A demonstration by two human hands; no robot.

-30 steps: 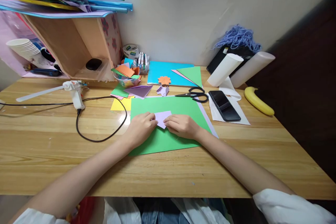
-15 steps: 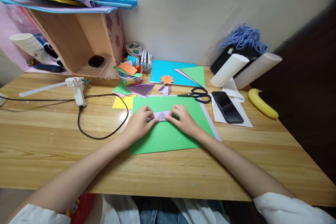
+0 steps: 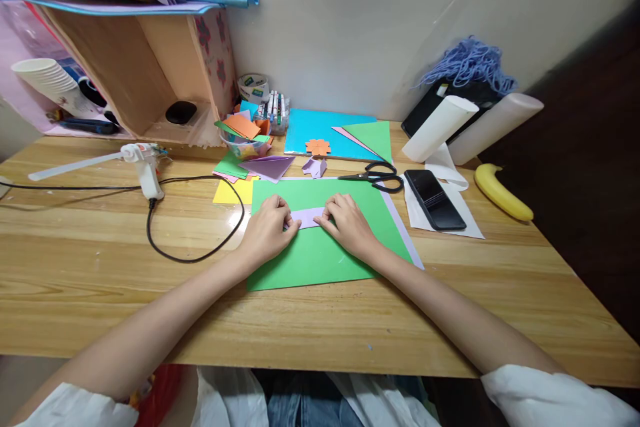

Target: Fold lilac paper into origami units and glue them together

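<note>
We see the left hand [image 3: 269,230] and the right hand [image 3: 347,227] pinching opposite ends of a lilac paper [image 3: 308,218] between curled fingers and thumbs. It lies over the far half of a green sheet [image 3: 320,260], our landmark, and looks like a narrow, pale, plain band with a straight lower edge, slightly higher at its right; the fingers cover both ends. Under the green sheet, a lilac margin [image 3: 407,240] shows along the right side. Touching its far right corner we find black-handled scissors [image 3: 373,175], open a little. Just beyond its far edge sit a small folded lilac piece [image 3: 315,167] and, farther back, an orange paper flower [image 3: 318,147] on a blue sheet [image 3: 325,123]. At its far left corner we notice yellow paper [image 3: 233,193]; well to its left, a glue gun [image 3: 147,173] with a looping black cord. To its right are a phone [image 3: 435,200] and, farther out, a banana [image 3: 503,193]. All around it spreads the glossy, wood-grained table [image 3: 150,327]. Beyond it rises a plain pale wall [image 3: 350,33], with an open box [image 3: 173,67] at the far left and a dark surface [image 3: 595,147] at the far right.
</note>
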